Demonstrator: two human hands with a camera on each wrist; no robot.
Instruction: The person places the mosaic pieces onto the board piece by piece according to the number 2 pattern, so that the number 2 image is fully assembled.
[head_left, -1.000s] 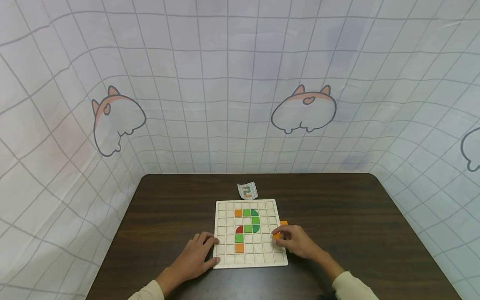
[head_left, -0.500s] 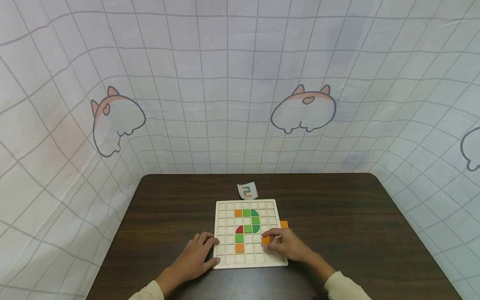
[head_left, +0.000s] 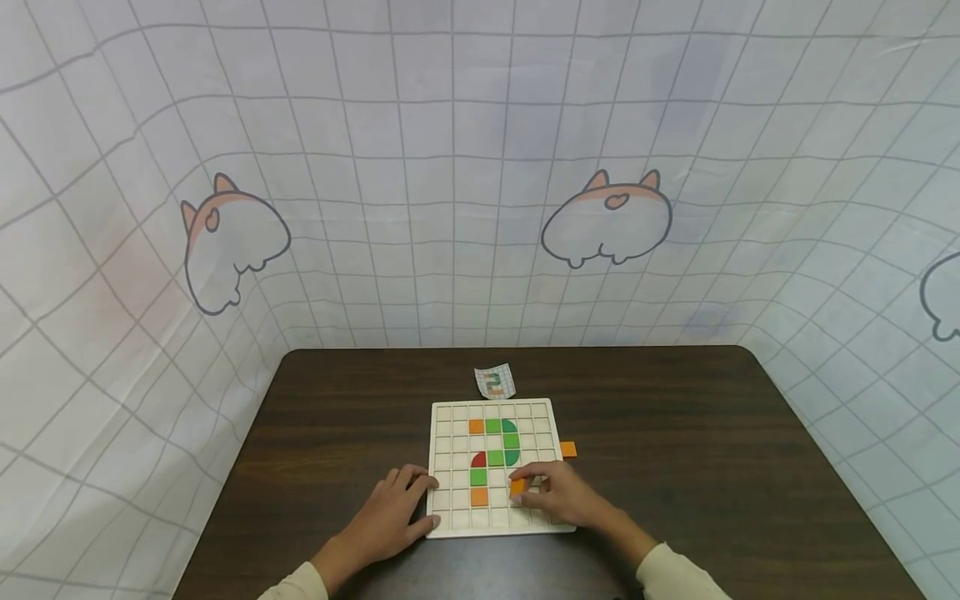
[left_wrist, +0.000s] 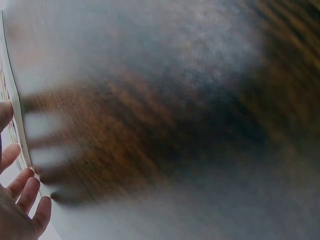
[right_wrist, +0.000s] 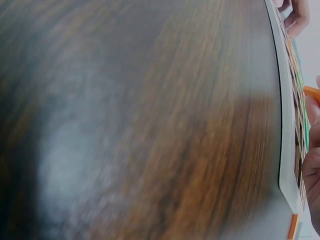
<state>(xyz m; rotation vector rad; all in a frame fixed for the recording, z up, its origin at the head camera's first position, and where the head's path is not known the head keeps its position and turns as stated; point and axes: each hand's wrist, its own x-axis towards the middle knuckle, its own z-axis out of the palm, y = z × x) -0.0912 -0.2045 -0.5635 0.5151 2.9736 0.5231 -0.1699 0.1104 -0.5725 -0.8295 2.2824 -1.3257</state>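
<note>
A pale gridded board (head_left: 450, 417) lies on the dark table. Set in its cells are orange squares, several green squares (head_left: 478, 477), dark green quarter-rounds (head_left: 512, 457) and a red quarter-round (head_left: 479, 459). My right hand (head_left: 558, 493) pinches an orange square tile (head_left: 518, 487) between thumb and fingers, over the board right of the lower orange tile (head_left: 479, 497). In the right wrist view the held tile shows only at the right edge. My left hand (head_left: 392, 512) rests at the board's left edge, its fingers loosely extended and fingertips touching the rim.
Another orange tile (head_left: 568, 449) lies on the table against the board's right edge. Behind the board sits a small printed pattern card (head_left: 495, 382). A white gridded curtain (head_left: 420, 250) with cartoon animals surrounds the wooden table (head_left: 675, 425).
My right hand has moved left with the orange tile, from the board's right edge toward its middle. The left hand has stayed in place.
</note>
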